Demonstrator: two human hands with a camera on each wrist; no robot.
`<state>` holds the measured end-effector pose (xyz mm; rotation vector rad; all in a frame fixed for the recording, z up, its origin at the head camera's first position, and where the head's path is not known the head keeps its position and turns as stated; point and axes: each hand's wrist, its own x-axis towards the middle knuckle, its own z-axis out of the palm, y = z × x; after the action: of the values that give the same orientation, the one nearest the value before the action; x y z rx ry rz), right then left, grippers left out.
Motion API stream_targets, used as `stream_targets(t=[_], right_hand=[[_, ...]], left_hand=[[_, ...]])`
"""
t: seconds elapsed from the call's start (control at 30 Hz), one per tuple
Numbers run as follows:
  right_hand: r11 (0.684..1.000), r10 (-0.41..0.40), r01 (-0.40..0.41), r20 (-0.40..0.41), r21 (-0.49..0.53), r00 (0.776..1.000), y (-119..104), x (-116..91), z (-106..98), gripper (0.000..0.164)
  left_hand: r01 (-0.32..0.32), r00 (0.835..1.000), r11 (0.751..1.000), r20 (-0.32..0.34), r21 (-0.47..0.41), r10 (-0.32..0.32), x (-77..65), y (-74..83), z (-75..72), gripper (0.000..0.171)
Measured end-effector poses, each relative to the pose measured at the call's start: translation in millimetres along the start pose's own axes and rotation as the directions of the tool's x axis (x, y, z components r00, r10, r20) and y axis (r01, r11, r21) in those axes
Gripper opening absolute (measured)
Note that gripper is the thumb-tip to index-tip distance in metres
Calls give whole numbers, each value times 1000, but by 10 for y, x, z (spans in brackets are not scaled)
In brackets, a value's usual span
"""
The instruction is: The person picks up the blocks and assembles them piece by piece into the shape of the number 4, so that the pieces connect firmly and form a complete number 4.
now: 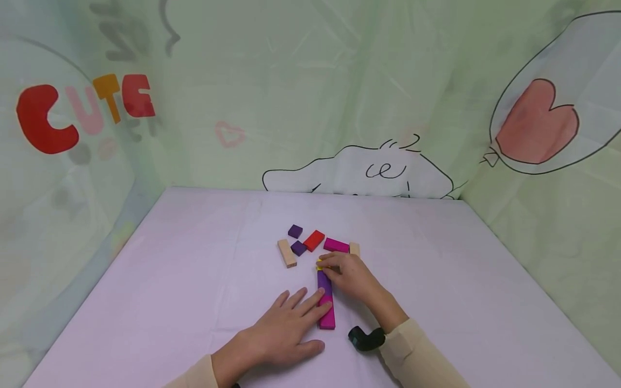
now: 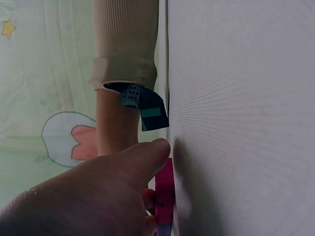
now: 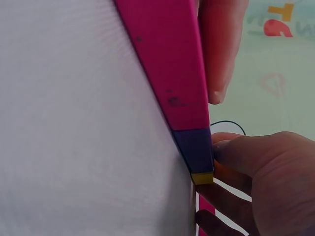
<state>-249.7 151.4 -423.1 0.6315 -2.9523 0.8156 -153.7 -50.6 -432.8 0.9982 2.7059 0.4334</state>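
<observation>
A row of blocks lies end to end on the table: a magenta block [image 1: 328, 321] nearest the person, a purple block [image 1: 324, 281] beyond it, and a small yellow block [image 1: 319, 266] at the far end. My left hand [image 1: 286, 331] is spread flat to the left, its fingertips resting on the magenta and purple blocks near their joint. At the far end, my right hand [image 1: 353, 277] pinches the yellow block between thumb and fingers, partly covering it. In the right wrist view the yellow block [image 3: 202, 178] sits flush against the purple block [image 3: 196, 150].
Loose blocks lie past the row: two dark purple blocks [image 1: 295, 231], a red block [image 1: 314, 240], another magenta block [image 1: 336, 245], a plain wooden block [image 1: 287, 254] and a second wooden block [image 1: 354, 248] partly behind the right hand. Printed cloth walls [image 1: 310, 97] border the white table [image 1: 184, 258].
</observation>
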Motion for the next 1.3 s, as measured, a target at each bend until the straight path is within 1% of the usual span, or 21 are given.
stream_targets(t=[0.3, 0.43, 0.57, 0.7, 0.87, 1.1, 1.2, 1.3], right_hand=[[999, -27, 27, 1, -42, 1000, -13, 5, -12, 22], [999, -13, 13, -3, -51, 1000, -32, 2, -7, 22], [998, 2, -3, -14, -68, 1000, -43, -11, -2, 27], [995, 3, -8, -47, -98, 999, -49, -16, -12, 33], [995, 18, -27, -92, -98, 996, -31, -11, -23, 34], [992, -12, -8, -165, -122, 986, 20, 15, -29, 37], [991, -12, -12, -180, -134, 984, 38, 36, -46, 40], [990, 19, -43, -177, -131, 984, 72, 63, -59, 42]], left_hand=[[-1, 1000, 1000, -4, 2, 1, 1, 5, -5, 70], [5, 1000, 1000, 2, -3, -5, -2, 4, 0, 70], [3, 1000, 1000, 2, -2, -3, -2, 7, 5, 70], [0, 1000, 1000, 0, 0, 0, 2, 6, 6, 70], [1, 1000, 1000, 1, -2, -1, 7, -2, 3, 70], [7, 1000, 1000, 4, -14, -7, 2, 6, -11, 70], [9, 1000, 1000, 7, -17, -9, -1, 12, -20, 70], [11, 1000, 1000, 14, -23, -11, 5, 13, -20, 70]])
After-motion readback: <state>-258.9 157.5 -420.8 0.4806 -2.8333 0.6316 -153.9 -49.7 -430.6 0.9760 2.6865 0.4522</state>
